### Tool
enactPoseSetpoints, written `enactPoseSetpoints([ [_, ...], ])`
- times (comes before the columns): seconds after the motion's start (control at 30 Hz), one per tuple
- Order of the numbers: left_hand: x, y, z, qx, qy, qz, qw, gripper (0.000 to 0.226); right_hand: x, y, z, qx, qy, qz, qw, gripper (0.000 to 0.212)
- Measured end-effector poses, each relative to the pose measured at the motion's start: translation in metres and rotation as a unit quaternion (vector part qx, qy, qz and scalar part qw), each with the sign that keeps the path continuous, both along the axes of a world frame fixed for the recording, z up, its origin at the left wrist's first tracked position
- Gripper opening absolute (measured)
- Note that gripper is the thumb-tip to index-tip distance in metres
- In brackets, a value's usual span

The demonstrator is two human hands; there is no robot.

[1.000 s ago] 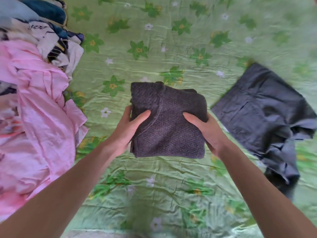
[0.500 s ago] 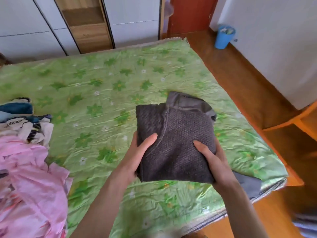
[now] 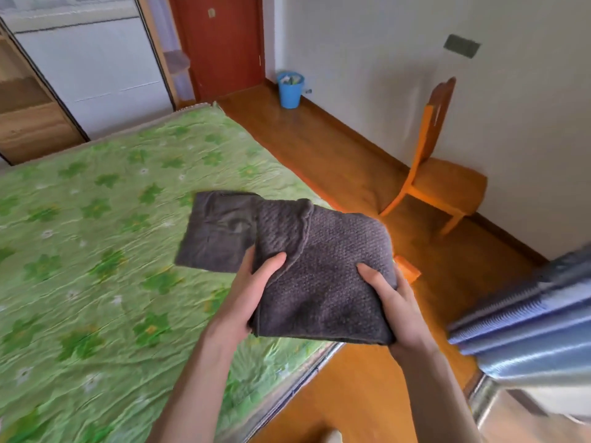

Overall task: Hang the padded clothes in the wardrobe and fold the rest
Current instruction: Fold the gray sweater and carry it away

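Note:
I hold a folded dark grey knitted garment (image 3: 323, 276) in the air over the right edge of the bed. My left hand (image 3: 252, 292) grips its left side, thumb on top. My right hand (image 3: 395, 305) grips its right side, thumb on top as well. A folded dark grey pair of trousers (image 3: 217, 231) lies on the green flowered bed sheet (image 3: 96, 266), partly hidden behind the knitted garment. The wardrobe (image 3: 80, 75), with white sliding doors and wooden shelves, stands beyond the far end of the bed.
An orange wooden chair (image 3: 438, 174) stands against the white wall on the right. A blue bin (image 3: 290, 89) sits in the corner beside a red-brown door (image 3: 224, 43). Blue curtains (image 3: 527, 330) hang at the right edge. Wooden floor runs along the bed.
The view has swung right, away from the pile of pink and mixed clothes, which has left the frame. Both hands have carried the knitted garment to the right, over the bed's edge.

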State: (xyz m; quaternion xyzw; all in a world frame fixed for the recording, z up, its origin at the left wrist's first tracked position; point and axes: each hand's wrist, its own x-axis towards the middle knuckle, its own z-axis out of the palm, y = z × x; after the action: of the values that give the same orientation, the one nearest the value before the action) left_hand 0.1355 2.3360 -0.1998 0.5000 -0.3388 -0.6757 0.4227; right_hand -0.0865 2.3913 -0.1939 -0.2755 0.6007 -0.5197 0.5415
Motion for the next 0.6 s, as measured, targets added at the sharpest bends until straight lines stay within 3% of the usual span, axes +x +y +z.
enactPoseSetpoints([
  [0.1, -0.062, 0.004, 0.003, -0.002, 0.007, -0.033, 0.999, 0.032, -0.054, 0.017, 0.008, -0.006, 0.005, -0.049, 0.999, 0.059],
  [0.3, -0.160, 0.001, 0.011, -0.007, 0.004, -0.096, 0.995, 0.037, -0.147, 0.036, 0.008, 0.017, 0.010, -0.103, 0.995, 0.081],
  [0.6, -0.261, -0.044, 0.016, -0.003, 0.007, -0.123, 0.992, 0.031, -0.240, 0.002, 0.005, 0.012, 0.006, -0.141, 0.990, 0.062],
])
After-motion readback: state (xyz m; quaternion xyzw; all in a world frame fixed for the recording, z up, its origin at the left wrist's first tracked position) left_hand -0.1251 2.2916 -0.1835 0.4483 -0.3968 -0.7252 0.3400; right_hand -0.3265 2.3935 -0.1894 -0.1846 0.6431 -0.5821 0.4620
